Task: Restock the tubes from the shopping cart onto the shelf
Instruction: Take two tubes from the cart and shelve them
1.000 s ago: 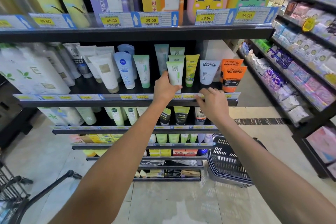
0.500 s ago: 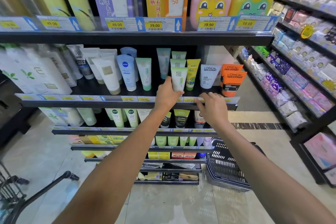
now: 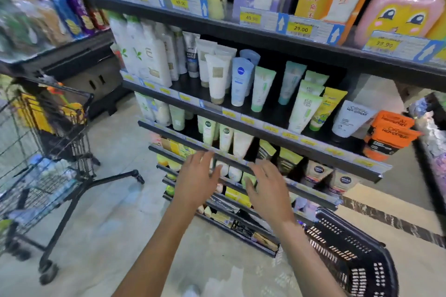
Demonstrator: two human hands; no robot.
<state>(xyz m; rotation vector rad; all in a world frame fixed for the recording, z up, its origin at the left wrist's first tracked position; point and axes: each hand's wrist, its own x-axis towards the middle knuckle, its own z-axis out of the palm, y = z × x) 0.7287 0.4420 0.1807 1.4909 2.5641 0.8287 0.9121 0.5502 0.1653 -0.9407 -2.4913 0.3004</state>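
Black shelf (image 3: 243,106), tiered, yellow price tags along each front edge. Landmark: blue-capped Nivea tube (image 3: 240,81), standing cap-down on the middle tier. Left of it: white tubes (image 3: 217,77), then white bottles (image 3: 144,55). Right of it: green tubes (image 3: 261,88), a white-and-green tube (image 3: 304,113), a yellow tube (image 3: 325,108), a white L'Oreal tube (image 3: 350,119), orange tubes (image 3: 388,135). Below it: further tubes, small and blurred. Floor (image 3: 115,212): pale tiles, bearing a shopping cart (image 3: 45,142) far left and a black basket (image 3: 350,255) lower right.

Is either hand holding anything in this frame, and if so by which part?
Nothing is held: left hand and right hand are open in front of the shelf.
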